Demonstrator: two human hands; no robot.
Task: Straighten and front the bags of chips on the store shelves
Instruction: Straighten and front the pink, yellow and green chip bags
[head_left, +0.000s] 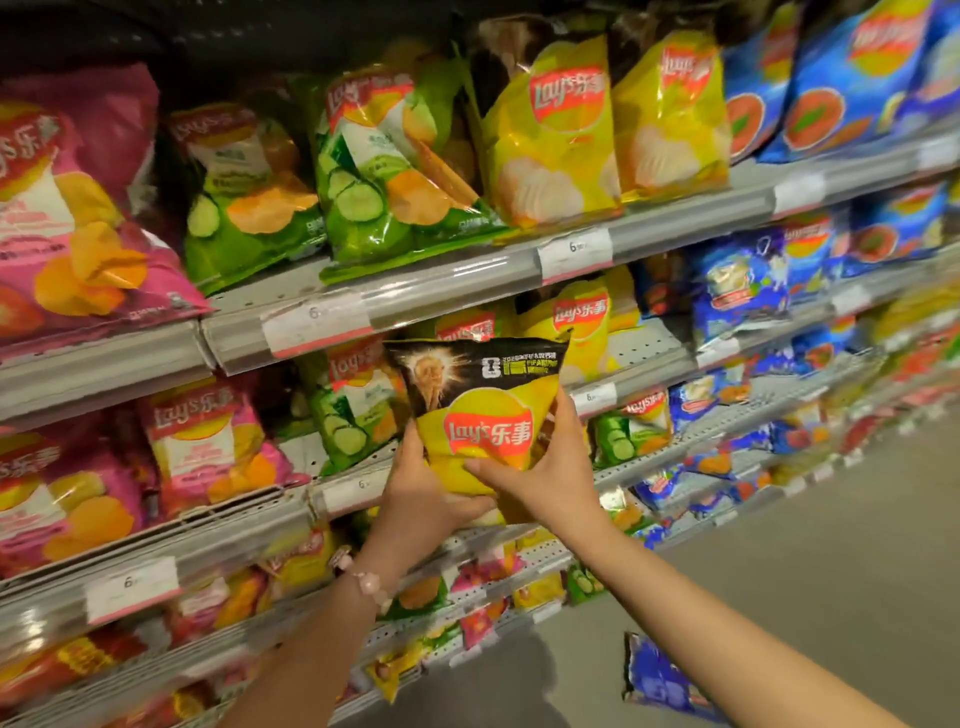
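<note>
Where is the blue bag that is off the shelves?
In the head view, the blue bag lies on the floor at lower right, just below the right forearm and beside the bottom shelves.

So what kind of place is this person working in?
Most likely a supermarket snack aisle. Tiered metal shelves carry rows of chip bags, price tags sit along the shelf edges, and both hands, left and right, hold a yellow bag in front of them.
</note>
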